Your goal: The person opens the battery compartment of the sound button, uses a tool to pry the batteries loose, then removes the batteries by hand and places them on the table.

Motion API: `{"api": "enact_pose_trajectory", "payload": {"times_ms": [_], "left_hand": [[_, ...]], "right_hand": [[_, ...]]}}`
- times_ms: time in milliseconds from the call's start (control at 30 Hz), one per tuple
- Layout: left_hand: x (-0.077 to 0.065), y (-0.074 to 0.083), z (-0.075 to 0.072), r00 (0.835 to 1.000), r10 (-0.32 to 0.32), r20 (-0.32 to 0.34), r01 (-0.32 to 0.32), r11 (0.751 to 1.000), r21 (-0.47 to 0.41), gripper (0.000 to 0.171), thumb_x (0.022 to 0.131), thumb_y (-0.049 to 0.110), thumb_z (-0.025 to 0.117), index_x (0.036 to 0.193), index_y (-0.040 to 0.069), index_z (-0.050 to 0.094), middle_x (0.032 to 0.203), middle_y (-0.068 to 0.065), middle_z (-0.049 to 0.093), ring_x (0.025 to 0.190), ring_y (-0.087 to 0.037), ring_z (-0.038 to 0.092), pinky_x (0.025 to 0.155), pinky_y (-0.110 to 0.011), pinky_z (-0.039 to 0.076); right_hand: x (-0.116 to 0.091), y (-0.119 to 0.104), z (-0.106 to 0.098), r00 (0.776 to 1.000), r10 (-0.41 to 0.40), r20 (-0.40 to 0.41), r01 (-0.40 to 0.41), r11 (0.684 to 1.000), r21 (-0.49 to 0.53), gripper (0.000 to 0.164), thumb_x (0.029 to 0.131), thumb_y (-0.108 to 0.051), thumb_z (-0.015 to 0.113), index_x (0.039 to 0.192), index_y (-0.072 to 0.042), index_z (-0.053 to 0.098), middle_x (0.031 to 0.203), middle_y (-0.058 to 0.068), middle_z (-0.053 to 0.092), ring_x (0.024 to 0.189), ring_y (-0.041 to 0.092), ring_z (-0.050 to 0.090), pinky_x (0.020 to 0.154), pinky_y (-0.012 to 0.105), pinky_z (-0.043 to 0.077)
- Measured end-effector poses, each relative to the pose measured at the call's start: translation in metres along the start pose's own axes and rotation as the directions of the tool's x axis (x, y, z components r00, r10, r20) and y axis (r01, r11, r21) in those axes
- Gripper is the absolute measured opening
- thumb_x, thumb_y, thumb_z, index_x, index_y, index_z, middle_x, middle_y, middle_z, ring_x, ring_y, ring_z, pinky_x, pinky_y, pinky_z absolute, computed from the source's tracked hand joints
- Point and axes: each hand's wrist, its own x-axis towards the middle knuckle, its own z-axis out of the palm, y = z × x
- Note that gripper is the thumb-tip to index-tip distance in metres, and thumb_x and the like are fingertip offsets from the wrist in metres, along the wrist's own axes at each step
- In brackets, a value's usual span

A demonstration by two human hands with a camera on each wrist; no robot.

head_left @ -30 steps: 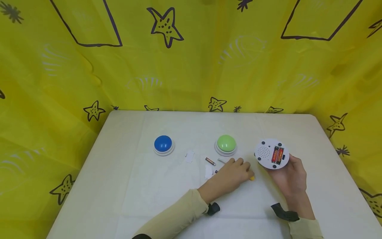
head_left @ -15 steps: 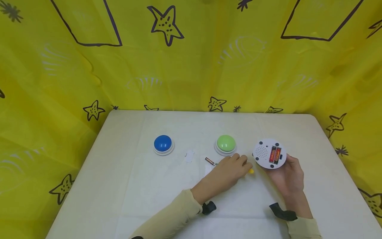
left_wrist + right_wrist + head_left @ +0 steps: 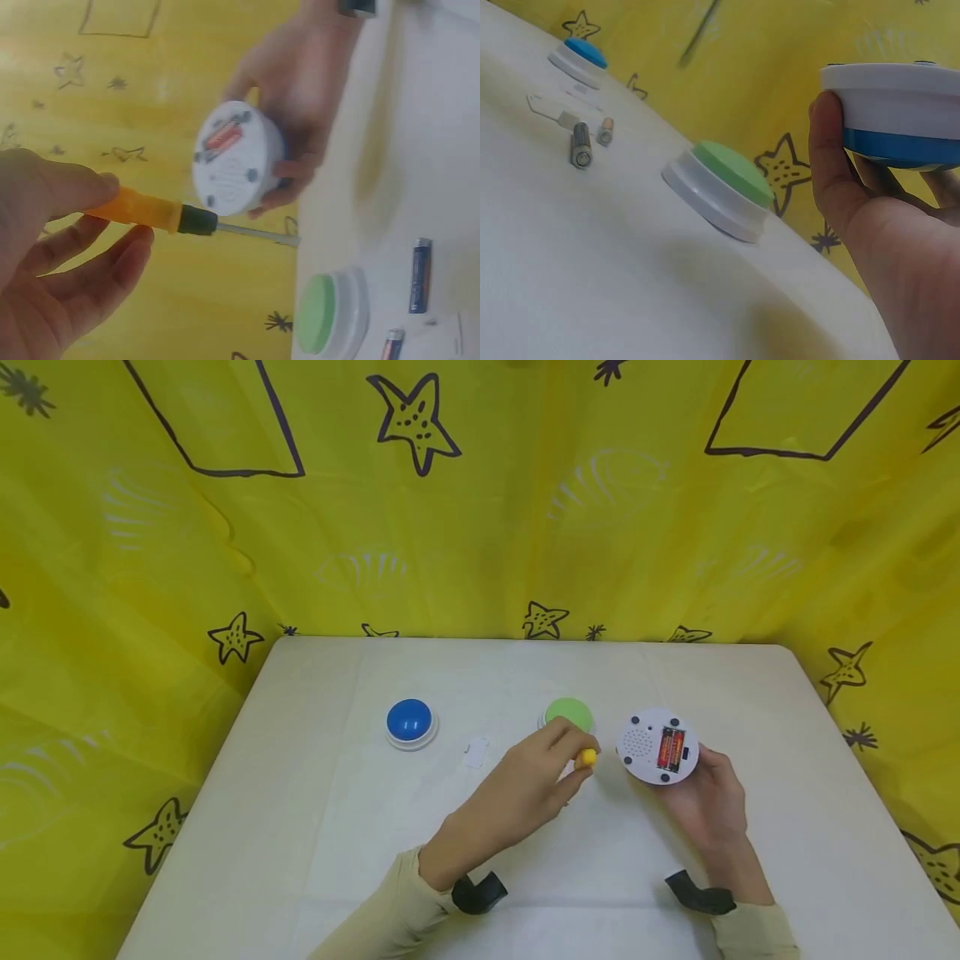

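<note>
In the head view, my left hand (image 3: 517, 781) pinches the yellow handle of a screwdriver (image 3: 588, 757). The left wrist view shows the screwdriver's dark collar and thin metal shaft (image 3: 259, 233) pointing away from the fingers. My right hand (image 3: 716, 806) grips a round push button (image 3: 637, 745) upside down, its white base turned up. Two red-and-black batteries (image 3: 671, 750) lie side by side in the uncovered compartment of that base. Seen from the right wrist, the button's dome (image 3: 900, 150) is blue and faces down. The screwdriver and the held button are apart.
A green push button (image 3: 568, 712), partly behind my left hand, and a blue one (image 3: 409, 720) stand on the white table (image 3: 360, 843). Two loose batteries (image 3: 421, 275) and small white pieces (image 3: 476, 752) lie between them. A yellow patterned curtain (image 3: 480, 527) hangs behind.
My left hand has lifted the screwdriver off the table and turned it, moving left and up in view. My right hand has shifted slightly left with the upturned push button.
</note>
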Motion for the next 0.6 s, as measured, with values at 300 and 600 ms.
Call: {"api": "enact_pose_trajectory", "payload": {"times_ms": [300,600], "left_hand": [[-0.015,0.004,-0.027,0.957,-0.233,-0.176,0.134,0.886,-0.443,0.031,0.096,0.010,0.075,0.122,0.009,0.060,0.119,-0.005,0.068,0.108,-0.016,0.069,0.090,-0.022,0.060],[-0.029,0.007,-0.010,0.897,-0.327,-0.298,0.096,0.801,-0.591,0.028,0.095,0.008,0.076,0.118,0.006,0.061,0.117,-0.009,0.068,0.110,-0.020,0.069,0.093,-0.030,0.061]], "right_hand": [[0.008,0.013,0.010,0.997,0.072,-0.036,-0.077,0.982,-0.170,0.059,0.111,-0.027,0.005,0.158,-0.023,0.041,0.158,-0.006,0.045,0.140,0.015,0.052,0.112,0.036,0.049],[0.022,0.030,0.023,0.994,0.084,-0.066,-0.096,0.974,-0.206,0.056,0.112,-0.026,0.010,0.162,-0.022,0.034,0.158,-0.005,0.045,0.137,0.015,0.052,0.112,0.032,0.048]]}}
